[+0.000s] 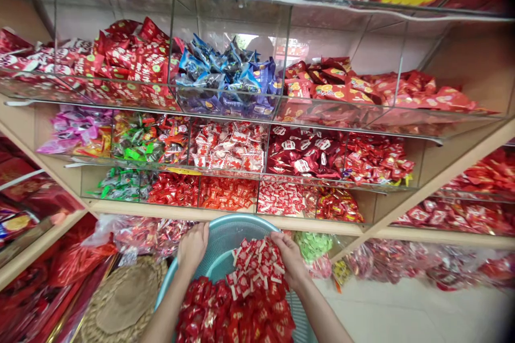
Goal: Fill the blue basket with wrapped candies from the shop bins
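Note:
A teal plastic basket (220, 226) stands below the shelves, tilted toward me in this view. My left hand (193, 246) is closed over its upper left rim. On the upper right rim my right hand (292, 258) is closed too, right beside a heap of small red-and-white wrapped candies (257, 267). Under and in front of that heap lie shiny red wrapped candies (237, 313), filling the near part of the basket. The basket's near edge is cut off by the frame and hidden by my forearms.
Ahead, tiered shelves with clear dividers hold wrapped candies, including blue packets (225, 67) and red-and-white candies (281, 197) in the lowest row. A woven straw stool (126, 295) stands at left. Bagged candies (390, 265) lie along the tiled floor (386, 311) at right.

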{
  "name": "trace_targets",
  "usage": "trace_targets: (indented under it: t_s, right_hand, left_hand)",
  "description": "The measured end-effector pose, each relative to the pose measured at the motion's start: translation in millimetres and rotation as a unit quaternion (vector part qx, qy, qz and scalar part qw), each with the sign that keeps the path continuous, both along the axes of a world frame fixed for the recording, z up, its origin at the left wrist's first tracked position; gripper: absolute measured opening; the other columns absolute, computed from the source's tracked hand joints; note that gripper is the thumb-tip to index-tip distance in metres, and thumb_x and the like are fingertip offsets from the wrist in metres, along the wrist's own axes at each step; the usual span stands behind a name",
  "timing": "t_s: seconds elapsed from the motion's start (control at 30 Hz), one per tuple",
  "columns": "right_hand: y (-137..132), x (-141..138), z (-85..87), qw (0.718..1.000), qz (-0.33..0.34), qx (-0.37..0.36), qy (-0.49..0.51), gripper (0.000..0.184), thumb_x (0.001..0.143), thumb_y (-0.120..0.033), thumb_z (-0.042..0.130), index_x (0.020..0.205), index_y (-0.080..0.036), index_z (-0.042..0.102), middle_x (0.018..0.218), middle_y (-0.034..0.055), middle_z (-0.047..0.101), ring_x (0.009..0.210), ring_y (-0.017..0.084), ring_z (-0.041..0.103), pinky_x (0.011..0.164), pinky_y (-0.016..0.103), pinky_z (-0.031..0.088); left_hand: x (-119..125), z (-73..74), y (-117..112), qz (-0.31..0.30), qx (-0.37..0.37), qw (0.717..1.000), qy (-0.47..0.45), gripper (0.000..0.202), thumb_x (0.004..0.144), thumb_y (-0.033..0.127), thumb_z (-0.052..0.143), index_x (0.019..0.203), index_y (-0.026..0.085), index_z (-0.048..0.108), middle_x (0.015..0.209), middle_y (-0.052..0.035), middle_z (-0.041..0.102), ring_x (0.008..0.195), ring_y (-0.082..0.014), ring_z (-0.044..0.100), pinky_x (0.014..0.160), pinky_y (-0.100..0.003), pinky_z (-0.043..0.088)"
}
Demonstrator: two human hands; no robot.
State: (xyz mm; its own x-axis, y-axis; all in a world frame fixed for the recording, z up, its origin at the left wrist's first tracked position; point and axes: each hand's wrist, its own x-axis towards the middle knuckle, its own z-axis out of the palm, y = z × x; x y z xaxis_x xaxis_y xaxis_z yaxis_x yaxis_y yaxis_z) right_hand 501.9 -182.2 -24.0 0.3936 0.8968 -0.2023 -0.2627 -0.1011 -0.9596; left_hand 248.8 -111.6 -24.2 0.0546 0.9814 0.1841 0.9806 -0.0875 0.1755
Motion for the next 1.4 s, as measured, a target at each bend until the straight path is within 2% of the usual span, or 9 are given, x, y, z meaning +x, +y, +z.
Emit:
trace_targets:
  t_s: [0.13, 0.3, 0.47, 0.67, 0.77, 0.93, 1.1, 1.23, 1.4]
  right_hand:
    - [5.2, -0.5, -5.8, 1.0, -0.011, 0.015, 0.007, 0.034, 0.062, -0.045, 0.067, 0.085, -0.02, 0.06, 0.066, -0.0027, 0.062, 0.047, 0.011, 0.051, 0.043, 0.023, 0.041]
    - [12.4, 0.3, -7.9, 0.992, -0.042, 0.044, -0.107, 0.036, 0.068, -0.045, 0.062, 0.09, -0.017, 0.059, 0.069, 0.0003, 0.062, 0.043, 0.009, 0.045, 0.041, 0.023, 0.04]
    - [11.8, -2.6, -9.8, 0.979, -0.043, 0.079, -0.183, 0.034, 0.072, -0.045, 0.057, 0.09, -0.017, 0.061, 0.093, 0.0078, 0.064, 0.063, 0.015, 0.056, 0.051, 0.025, 0.046]
    - [11.0, -0.4, -16.0, 0.964, -0.04, 0.102, -0.242, 0.029, 0.074, -0.042, 0.056, 0.087, -0.018, 0.063, 0.092, 0.0068, 0.064, 0.087, 0.02, 0.057, 0.073, 0.031, 0.045]
    - [12.1, 2.6, -17.5, 0.963, -0.044, 0.114, -0.242, 0.028, 0.076, -0.041, 0.055, 0.088, -0.018, 0.063, 0.093, 0.0066, 0.064, 0.088, 0.02, 0.057, 0.076, 0.031, 0.044]
    - [11.1, 6.8, -11.3, 0.978, -0.05, 0.083, -0.186, 0.033, 0.075, -0.041, 0.055, 0.098, -0.018, 0.059, 0.093, 0.0061, 0.064, 0.07, 0.016, 0.056, 0.063, 0.028, 0.046]
    - [7.9, 12.2, -8.4, 0.99, -0.046, 0.092, -0.096, 0.039, 0.075, -0.039, 0.056, 0.108, -0.019, 0.052, 0.105, 0.0086, 0.061, 0.087, 0.02, 0.061, 0.078, 0.034, 0.048]
    - [4.9, 15.4, -9.9, 0.988, -0.01, 0.111, -0.109, 0.04, 0.079, -0.04, 0.053, 0.112, -0.019, 0.047, 0.093, 0.0063, 0.065, 0.086, 0.019, 0.062, 0.084, 0.036, 0.046]
    - [-4.4, 0.9, -7.1, 0.982, 0.052, 0.113, -0.144, 0.037, 0.084, -0.041, 0.045, 0.115, -0.021, 0.046, 0.096, 0.0058, 0.066, 0.087, 0.019, 0.063, 0.082, 0.034, 0.048]
  left_hand:
    - [-0.7, -0.6, 0.0, 0.0, -0.001, 1.0, 0.004, 0.048, 0.091, 0.041, 0.012, 0.093, 0.021, 0.055, 0.088, -0.0052, 0.067, 0.077, -0.0208, 0.064, 0.064, -0.03, 0.043]
    - [-1.2, 0.1, -0.5, 0.006, 0.0, 1.0, 0.004, 0.048, 0.091, 0.041, 0.012, 0.094, 0.021, 0.055, 0.089, -0.0053, 0.067, 0.076, -0.0206, 0.064, 0.064, -0.03, 0.043]
    - [-0.6, 1.9, -1.0, 0.001, -0.008, 1.0, 0.003, 0.048, 0.091, 0.041, 0.014, 0.094, 0.02, 0.056, 0.088, -0.0062, 0.066, 0.075, -0.0192, 0.063, 0.063, -0.029, 0.042]
    - [-0.6, 2.9, -1.4, 0.007, -0.012, 1.0, -0.001, 0.049, 0.091, 0.041, 0.013, 0.095, 0.019, 0.057, 0.09, -0.0073, 0.067, 0.076, -0.0188, 0.063, 0.065, -0.029, 0.042]
    - [-0.2, 1.9, -1.2, 0.009, -0.012, 1.0, -0.002, 0.05, 0.091, 0.041, 0.014, 0.096, 0.019, 0.058, 0.091, -0.008, 0.067, 0.077, -0.0185, 0.063, 0.066, -0.028, 0.043]
    - [-0.8, -0.6, -0.6, 0.007, -0.006, 1.0, 0.0, 0.049, 0.091, 0.041, 0.014, 0.098, 0.019, 0.058, 0.09, -0.0076, 0.067, 0.077, -0.0192, 0.063, 0.066, -0.029, 0.043]
    - [-0.9, -0.1, -0.4, 0.005, -0.007, 1.0, -0.002, 0.05, 0.091, 0.042, 0.013, 0.097, 0.019, 0.058, 0.091, -0.0076, 0.067, 0.078, -0.0197, 0.063, 0.067, -0.029, 0.043]
    - [0.0, 1.8, -0.8, 0.006, -0.016, 1.0, -0.012, 0.05, 0.091, 0.041, 0.013, 0.095, 0.019, 0.058, 0.092, -0.0084, 0.066, 0.078, -0.0192, 0.063, 0.067, -0.029, 0.043]
    - [0.3, 2.3, -1.1, 0.004, -0.013, 1.0, -0.015, 0.049, 0.091, 0.04, 0.013, 0.095, 0.019, 0.058, 0.092, -0.0073, 0.066, 0.08, -0.0188, 0.063, 0.069, -0.028, 0.043]
